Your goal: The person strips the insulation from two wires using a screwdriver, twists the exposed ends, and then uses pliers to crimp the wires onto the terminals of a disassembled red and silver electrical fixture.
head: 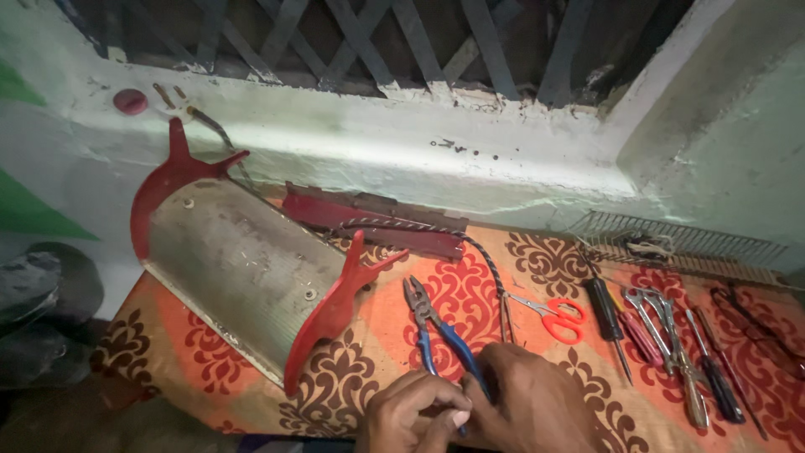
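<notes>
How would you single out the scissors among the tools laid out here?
On the orange patterned cloth, look right of the curved metal cover with red ends, past the blue-handled pliers. The scissors lie there, left of a black screwdriver; they alone have bright red loop handles.

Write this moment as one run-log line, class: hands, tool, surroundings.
left hand: touching plier handles | right hand: on blue-handled pliers | nearby: red-handled scissors, curved metal cover | surface: patterned cloth

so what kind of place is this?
Likely a small home repair bench by a barred window. Hand tools lie in a row on a patterned cloth: blue pliers, red scissors, screwdrivers. A heater reflector with red ends sits opened beside them.
</notes>
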